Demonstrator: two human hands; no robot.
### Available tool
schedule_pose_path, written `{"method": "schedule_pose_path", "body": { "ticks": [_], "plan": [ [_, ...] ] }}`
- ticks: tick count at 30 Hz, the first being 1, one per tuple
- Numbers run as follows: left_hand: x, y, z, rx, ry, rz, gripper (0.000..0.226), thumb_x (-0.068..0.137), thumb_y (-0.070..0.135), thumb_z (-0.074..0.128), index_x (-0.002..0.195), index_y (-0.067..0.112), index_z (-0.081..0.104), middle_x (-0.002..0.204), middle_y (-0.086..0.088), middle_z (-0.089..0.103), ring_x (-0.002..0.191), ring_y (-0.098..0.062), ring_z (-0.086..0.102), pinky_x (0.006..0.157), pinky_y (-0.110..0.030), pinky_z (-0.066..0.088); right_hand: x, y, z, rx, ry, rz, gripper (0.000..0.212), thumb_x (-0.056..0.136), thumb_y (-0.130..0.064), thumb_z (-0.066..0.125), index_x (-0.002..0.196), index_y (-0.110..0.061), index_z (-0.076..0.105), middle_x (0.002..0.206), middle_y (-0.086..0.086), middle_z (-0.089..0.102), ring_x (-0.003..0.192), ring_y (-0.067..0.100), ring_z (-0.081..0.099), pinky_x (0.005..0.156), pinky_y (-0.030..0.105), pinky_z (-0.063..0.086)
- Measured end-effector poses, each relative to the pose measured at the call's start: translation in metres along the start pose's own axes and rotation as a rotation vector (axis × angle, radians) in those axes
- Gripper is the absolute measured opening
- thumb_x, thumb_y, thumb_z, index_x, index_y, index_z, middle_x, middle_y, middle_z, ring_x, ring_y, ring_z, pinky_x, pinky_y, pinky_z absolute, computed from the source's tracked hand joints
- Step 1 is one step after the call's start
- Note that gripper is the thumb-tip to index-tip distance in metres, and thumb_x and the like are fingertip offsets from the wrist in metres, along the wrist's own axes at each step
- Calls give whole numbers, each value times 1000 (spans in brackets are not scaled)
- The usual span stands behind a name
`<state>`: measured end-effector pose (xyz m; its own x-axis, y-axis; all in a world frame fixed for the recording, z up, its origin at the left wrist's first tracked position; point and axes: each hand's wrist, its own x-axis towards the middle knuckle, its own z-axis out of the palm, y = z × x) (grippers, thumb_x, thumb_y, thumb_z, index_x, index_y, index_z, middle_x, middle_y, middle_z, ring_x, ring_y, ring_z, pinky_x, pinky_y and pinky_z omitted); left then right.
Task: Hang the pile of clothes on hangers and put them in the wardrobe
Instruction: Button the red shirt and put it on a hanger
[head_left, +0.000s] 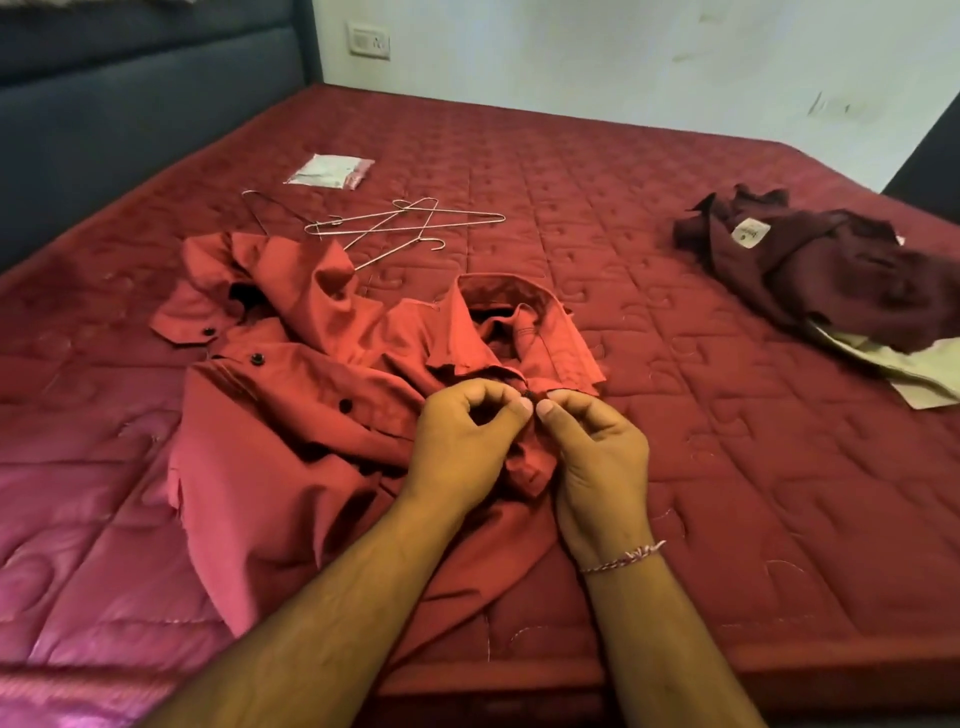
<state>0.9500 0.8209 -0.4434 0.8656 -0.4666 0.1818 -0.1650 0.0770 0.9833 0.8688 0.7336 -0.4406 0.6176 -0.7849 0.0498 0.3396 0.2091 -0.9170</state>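
Across a quilted maroon mattress, both hands, left hand and right hand, pinched the crumpled red cotton shirt at its collar button; thin wire hangers lay beyond their fingertips.

A quilted red mattress carries everything. A red shirt lies crumpled under both hands, wire hangers beyond them, a small clear packet farther off, and a maroon clothes pile well to their right.
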Motion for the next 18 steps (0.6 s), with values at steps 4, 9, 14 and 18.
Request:
{"method": "schedule_pose_path", "body": {
  "ticks": [4, 9, 14, 18],
  "plan": [
    [-1, -4, -1, -69, 15, 4, 12, 94, 9, 73, 82, 7, 74, 78, 5, 72, 74, -6, 63, 74, -25, 53, -2, 3, -3, -18, -33, -23, 15, 88, 7, 70, 87, -6, 77, 91, 16, 75, 86, 25, 69, 82, 34, 59],
    [-3, -4, -2, -56, 20, 8, 11, 92, 5, 74, 85, 14, 77, 85, 6, 77, 81, -5, 70, 80, -23, 53, -1, -1, 3, 133, 34, 82, 13, 92, 4, 66, 90, -6, 74, 92, 13, 74, 86, 24, 70, 80, 36, 61],
    [-5, -10, -4, 4, 42, 134, 8, 88, 9, 80, 85, 16, 78, 87, 2, 76, 83, -9, 72, 79, -22, 55, 2, 2, -1, 127, -23, 94, 9, 90, 2, 67, 93, -4, 72, 94, 16, 73, 86, 24, 71, 76, 32, 61],
    [-5, -10, -5, -18, 67, 140, 8, 85, 7, 82, 84, 14, 78, 86, 0, 76, 82, -11, 72, 77, -23, 56, -1, 2, -2, 16, -63, 71, 14, 77, -5, 75, 90, -8, 75, 97, 20, 73, 92, 32, 70, 87, 42, 60]
  ]
}}
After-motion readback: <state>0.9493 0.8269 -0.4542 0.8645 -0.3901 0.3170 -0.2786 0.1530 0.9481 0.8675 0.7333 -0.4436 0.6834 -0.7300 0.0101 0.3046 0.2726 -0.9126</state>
